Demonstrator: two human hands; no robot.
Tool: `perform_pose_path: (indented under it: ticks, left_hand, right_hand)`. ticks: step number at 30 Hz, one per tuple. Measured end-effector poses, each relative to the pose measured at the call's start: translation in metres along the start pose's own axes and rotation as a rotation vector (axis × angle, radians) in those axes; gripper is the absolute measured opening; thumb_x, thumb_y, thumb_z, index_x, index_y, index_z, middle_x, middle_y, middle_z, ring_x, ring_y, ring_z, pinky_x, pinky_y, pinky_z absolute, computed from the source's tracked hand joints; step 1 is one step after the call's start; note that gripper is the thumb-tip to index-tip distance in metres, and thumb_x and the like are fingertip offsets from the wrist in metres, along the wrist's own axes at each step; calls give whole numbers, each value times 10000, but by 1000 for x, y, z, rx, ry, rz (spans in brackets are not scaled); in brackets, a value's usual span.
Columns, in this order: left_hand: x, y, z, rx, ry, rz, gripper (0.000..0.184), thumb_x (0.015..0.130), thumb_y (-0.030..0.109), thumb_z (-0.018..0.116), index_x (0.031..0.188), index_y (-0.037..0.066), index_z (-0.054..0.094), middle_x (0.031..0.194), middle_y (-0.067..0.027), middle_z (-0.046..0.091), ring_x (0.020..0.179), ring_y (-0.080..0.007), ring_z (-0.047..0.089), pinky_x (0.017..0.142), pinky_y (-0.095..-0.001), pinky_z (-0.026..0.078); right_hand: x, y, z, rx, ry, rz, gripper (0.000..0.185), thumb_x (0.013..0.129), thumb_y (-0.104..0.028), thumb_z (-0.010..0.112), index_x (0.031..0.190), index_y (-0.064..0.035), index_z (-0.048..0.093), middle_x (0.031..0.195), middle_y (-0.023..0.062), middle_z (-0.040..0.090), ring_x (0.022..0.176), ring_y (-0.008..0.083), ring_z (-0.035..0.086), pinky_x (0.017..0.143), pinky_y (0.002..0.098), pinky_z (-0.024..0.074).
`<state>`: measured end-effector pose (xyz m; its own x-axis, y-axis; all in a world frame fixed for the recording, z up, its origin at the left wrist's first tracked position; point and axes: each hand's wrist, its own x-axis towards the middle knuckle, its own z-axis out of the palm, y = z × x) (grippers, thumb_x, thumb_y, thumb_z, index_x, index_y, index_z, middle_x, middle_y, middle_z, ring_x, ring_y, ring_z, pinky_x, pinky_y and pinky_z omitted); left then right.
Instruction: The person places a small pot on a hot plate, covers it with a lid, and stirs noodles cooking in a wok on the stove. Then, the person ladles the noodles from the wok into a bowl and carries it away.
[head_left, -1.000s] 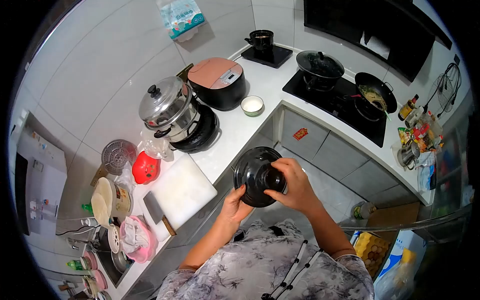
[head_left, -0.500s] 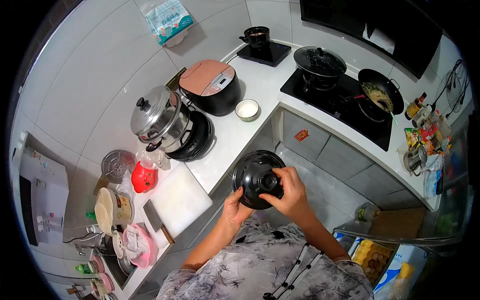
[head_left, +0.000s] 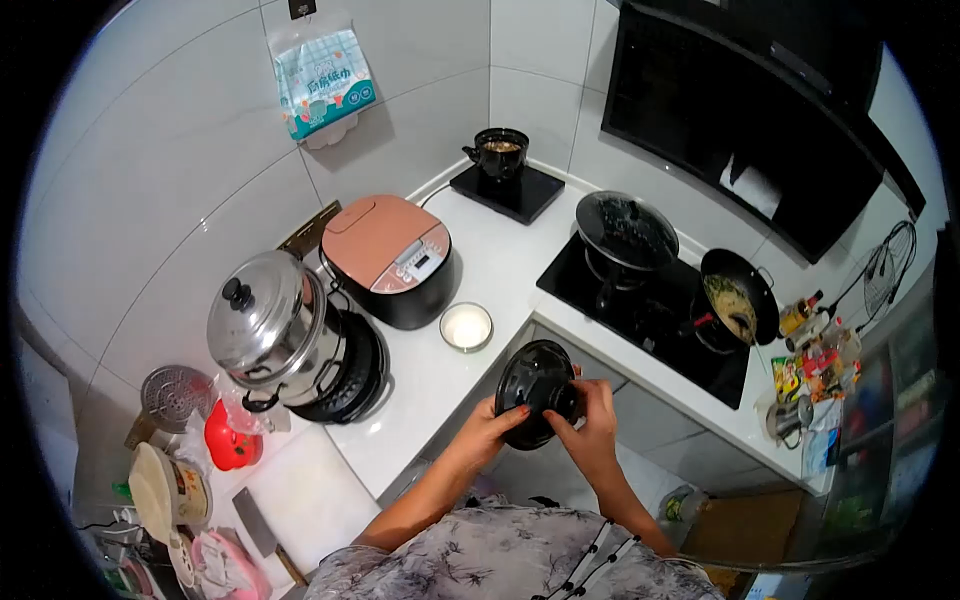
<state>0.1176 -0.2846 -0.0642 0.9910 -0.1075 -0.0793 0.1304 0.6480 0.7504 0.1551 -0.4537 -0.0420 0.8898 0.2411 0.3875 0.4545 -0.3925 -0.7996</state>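
Observation:
A round, glossy black pot lid (head_left: 527, 385) is held in front of my body, near the counter's inner corner. It is tilted, with its knob toward the right. My left hand (head_left: 482, 432) grips the lid's lower left rim, thumb on the outer face. My right hand (head_left: 594, 425) is closed on the knob side, its thumb and fingers about the knob. The fingers behind the lid are hidden. On the counter beyond the lid stands a small bowl (head_left: 466, 327) with something pale inside.
A rice cooker (head_left: 385, 245) and a steel steamer pot (head_left: 270, 325) stand at left, a lidless black pot (head_left: 498, 158) at the back. A wok (head_left: 760, 280) and a covered pan (head_left: 627, 232) occupy the stove. A knife (head_left: 262, 530) lies beside the white cutting board (head_left: 305, 490).
The view has tilted upward, so the counter sits lower in the picture. Both hands have turned the lid more onto its edge, its knob side now facing more to the right.

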Motion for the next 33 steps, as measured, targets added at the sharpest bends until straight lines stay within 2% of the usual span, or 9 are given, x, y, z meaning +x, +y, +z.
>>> perform_pose_path:
  ticks: [5, 9, 11, 13, 17, 19, 21, 26, 33]
  left_hand:
    - [46, 26, -23, 135, -96, -90, 371, 870, 213, 621, 1155, -5, 525, 1101, -65, 595, 1008, -154, 559, 877, -299, 439]
    - [70, 32, -40, 125, -176, 58, 409, 893, 208, 576, 1218, -26, 495, 1111, -115, 595, 1044, -198, 555, 915, -342, 421]
    - [75, 45, -43, 62, -207, 105, 414, 901, 204, 557, 1234, -30, 483, 1118, -143, 595, 1070, -236, 552, 934, -372, 416]
    - [81, 58, -47, -6, -238, 154, 420, 908, 200, 537, 1251, -34, 472, 1126, -170, 594, 1095, -274, 549, 952, -402, 411]
    - [91, 79, -61, 116, -75, 174, 392, 917, 176, 498, 1249, -31, 476, 1122, -208, 595, 1100, -334, 554, 975, -446, 403]
    - [98, 86, -70, 162, 10, 163, 385, 918, 175, 494, 1242, -31, 483, 1111, -209, 601, 1086, -337, 564, 977, -447, 404]
    - [109, 93, -79, 194, 89, 162, 384, 919, 200, 494, 1225, -32, 496, 1108, -205, 605, 1067, -334, 576, 962, -444, 417]
    - [157, 116, -94, 180, 265, 171, 324, 945, 156, 463, 1200, -37, 515, 1084, -213, 612, 1037, -315, 592, 950, -400, 421]
    - [203, 135, -103, 173, 438, 169, 395, 897, 237, 551, 1161, -56, 531, 1046, -251, 611, 995, -365, 604, 937, -427, 422]
  right_hand:
    - [48, 23, 20, 155, 17, 65, 444, 680, -102, 775, 1024, 23, 523, 988, 115, 474, 780, 169, 519, 672, 246, 446]
    - [92, 42, 25, 114, 4, 52, 373, 730, -112, 742, 1011, 19, 534, 948, 69, 491, 769, 112, 479, 625, 230, 423]
    - [124, 45, 26, 477, 14, 245, 263, 773, -103, 681, 977, 4, 553, 757, -2, 473, 631, 74, 449, 543, 209, 374]
    - [162, 42, 23, 667, -16, 365, 275, 838, -208, 637, 996, 2, 555, 773, 10, 551, 616, 93, 494, 552, 211, 402]
    - [257, 81, 19, 1105, -101, 397, 246, 890, -196, 572, 1046, -6, 568, 926, 62, 628, 821, 147, 617, 726, 269, 517]
    - [312, 70, 29, 1279, 38, 443, 241, 905, -192, 546, 1062, -11, 573, 998, 84, 638, 890, 166, 624, 782, 305, 530]
    - [365, 68, 40, 1357, 160, 548, 195, 930, -219, 520, 983, -44, 587, 879, 10, 617, 728, 125, 571, 691, 278, 509]
    - [497, 154, 75, 1536, 96, 549, 132, 876, -245, 613, 911, -118, 597, 815, -5, 620, 659, 121, 567, 520, 243, 415]
    - [602, 257, 129, 1520, 286, 607, 225, 820, -287, 681, 785, -100, 561, 661, 14, 550, 549, 129, 514, 472, 247, 402]
